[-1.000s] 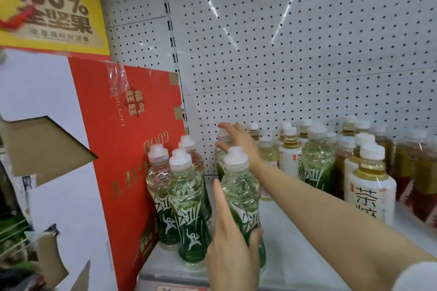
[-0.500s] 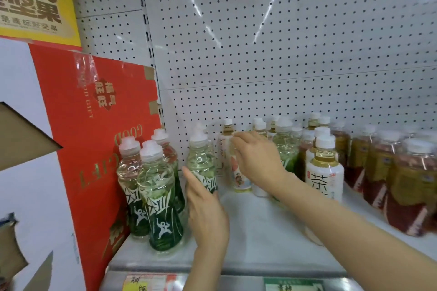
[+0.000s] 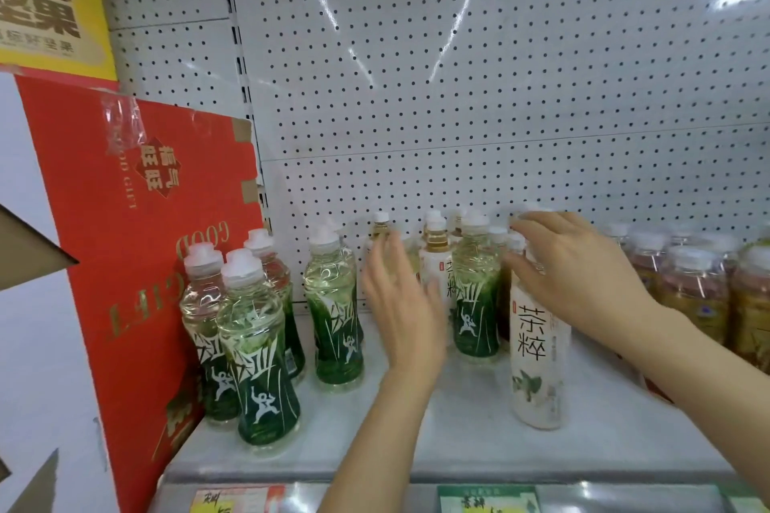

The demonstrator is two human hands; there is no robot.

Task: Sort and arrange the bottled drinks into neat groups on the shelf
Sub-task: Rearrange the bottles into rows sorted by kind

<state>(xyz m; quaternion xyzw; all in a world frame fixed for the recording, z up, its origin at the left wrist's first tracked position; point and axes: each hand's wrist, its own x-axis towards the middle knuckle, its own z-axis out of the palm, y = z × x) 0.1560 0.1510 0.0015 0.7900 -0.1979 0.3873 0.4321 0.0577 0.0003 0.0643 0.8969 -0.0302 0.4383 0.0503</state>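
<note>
Since half a second ago: left hand [image 3: 402,306] has lifted off the green bottle it touched and now hangs blurred at mid-frame, fingers straight and together, holding nothing; right hand [image 3: 579,275] has shifted right, onto the white-labelled bottles.

Upper left: yellow sign [image 3: 46,0], partly cut by the frame edge.

Left: red carton [image 3: 137,262], upright against the shelf end, gold lettering upside down.

Lower left of shelf [image 3: 458,421]: three green bottles [image 3: 258,350], white caps, upright, touching one another and just beside the carton.

Left of centre: fourth green bottle [image 3: 333,304], upright, apart from the three, just left of the left hand.

Centre back: small pale bottles [image 3: 435,262], white caps, clustered by the pegboard [image 3: 458,96]; part hidden behind the left hand.

Centre: fifth green bottle [image 3: 475,287], upright among the pale ones, between the two hands.

Right of centre: tall white bottle [image 3: 539,354], black characters on its label, upright near the shelf front. Right hand lies over its top, fingers curled loosely round the cap and neck; how tight the hold is cannot be told.

Right: amber bottles [image 3: 691,287], white caps, packed in rows to the frame edge.

Bottom edge: price tags [image 3: 487,500] on the shelf rail.
</note>
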